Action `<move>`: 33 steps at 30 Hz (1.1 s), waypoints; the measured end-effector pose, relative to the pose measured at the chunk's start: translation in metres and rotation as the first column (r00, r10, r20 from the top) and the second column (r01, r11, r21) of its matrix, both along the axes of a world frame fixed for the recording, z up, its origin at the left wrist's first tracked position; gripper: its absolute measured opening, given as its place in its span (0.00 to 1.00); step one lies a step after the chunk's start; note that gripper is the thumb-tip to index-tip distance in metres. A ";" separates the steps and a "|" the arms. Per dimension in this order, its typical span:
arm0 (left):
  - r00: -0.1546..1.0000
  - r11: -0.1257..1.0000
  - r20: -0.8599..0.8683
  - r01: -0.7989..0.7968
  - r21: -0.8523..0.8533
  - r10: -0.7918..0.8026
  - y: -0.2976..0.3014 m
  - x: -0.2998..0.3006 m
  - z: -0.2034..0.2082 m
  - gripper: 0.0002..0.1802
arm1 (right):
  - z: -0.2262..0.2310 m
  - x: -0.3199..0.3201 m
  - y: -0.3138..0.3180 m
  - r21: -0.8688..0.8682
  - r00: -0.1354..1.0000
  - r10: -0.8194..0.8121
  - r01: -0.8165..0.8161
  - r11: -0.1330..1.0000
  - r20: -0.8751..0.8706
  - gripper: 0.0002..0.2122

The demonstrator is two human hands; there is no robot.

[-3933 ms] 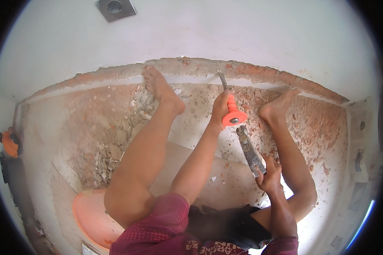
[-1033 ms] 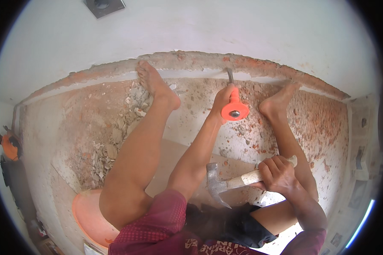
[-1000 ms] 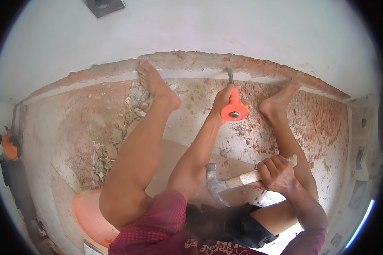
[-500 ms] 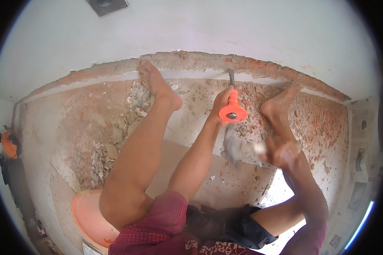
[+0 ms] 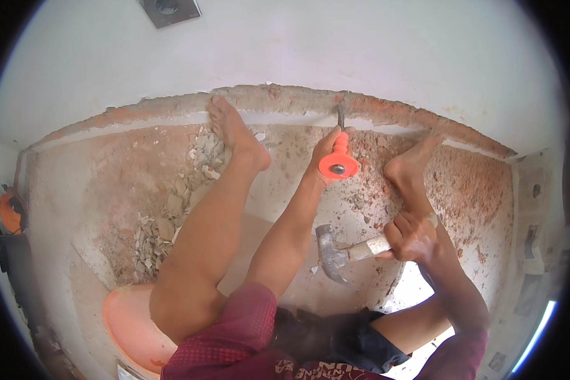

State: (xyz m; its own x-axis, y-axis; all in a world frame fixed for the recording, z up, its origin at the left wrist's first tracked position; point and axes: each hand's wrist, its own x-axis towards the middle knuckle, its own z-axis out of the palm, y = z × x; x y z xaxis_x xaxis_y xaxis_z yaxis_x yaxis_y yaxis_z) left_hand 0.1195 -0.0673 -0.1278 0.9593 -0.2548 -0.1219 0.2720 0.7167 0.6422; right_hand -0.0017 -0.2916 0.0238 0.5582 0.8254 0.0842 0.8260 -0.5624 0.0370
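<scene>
My left hand [image 5: 323, 152] is wrapped round the orange grip of a chisel [image 5: 341, 144] with a round hand guard. The steel tip points away from me and meets the stripped band [image 5: 285, 101] at the foot of the white wall, where brick and mortar show. Closed on the handle of a claw hammer [image 5: 335, 252], my right hand [image 5: 411, 236] is lower and to the right, near my right shin. The hammer's head lies to the left of that hand, apart from the chisel's struck end.
Broken plaster pieces [image 5: 158, 234] lie heaped by my left leg, and red brick crumbs [image 5: 465, 190] cover the floor at right. An orange basin [image 5: 133, 326] stands at lower left. My bare feet reach the wall's base. An orange-and-black object [image 5: 11, 212] sits at far left.
The hammer, blurred before, has moved down and toward me, farther from the chisel. The chisel stays at the wall in my left hand. The whole view has shifted slightly.
</scene>
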 end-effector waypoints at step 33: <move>0.995 0.991 -0.077 0.067 0.119 -0.058 -0.033 0.036 0.037 0.23 | 0.003 -0.069 -0.057 0.514 0.905 -0.398 0.415 0.751 -0.149 0.25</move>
